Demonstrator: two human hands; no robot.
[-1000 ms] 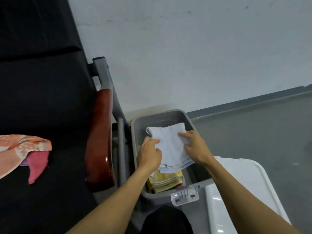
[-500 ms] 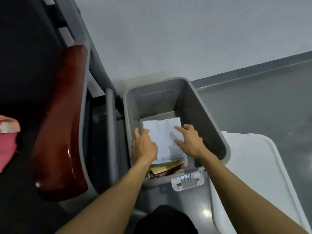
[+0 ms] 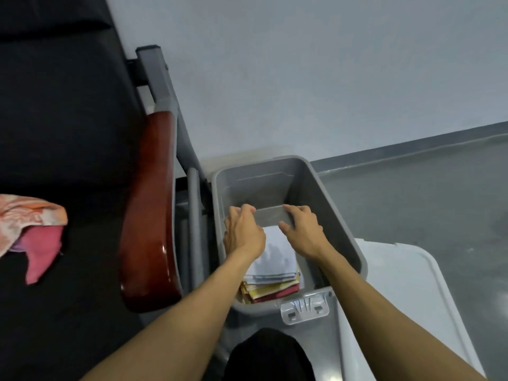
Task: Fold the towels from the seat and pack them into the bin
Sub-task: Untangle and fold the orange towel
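Both hands are seen inside the grey bin (image 3: 341, 215), above the stack of folded towels (image 3: 270, 290). The left hand (image 3: 243, 232) is held over the left side of the white towel (image 3: 275, 257) that tops the stack, its fingers loosely curled and nothing grasped in its grip. The right hand (image 3: 303, 232) is held over the towel's right edge, its fingers likewise relaxed and its grip released. The stack is set against the bin's near wall, and bare floor of the bin is left beyond it toward the far wall. Unfolded pink and orange towels (image 3: 33, 232) are left on the black seat (image 3: 68, 133), well apart from the bin, past the reddish-brown armrest (image 3: 149, 215). A white lid (image 3: 398, 284) is seen just beside the bin's right rim.
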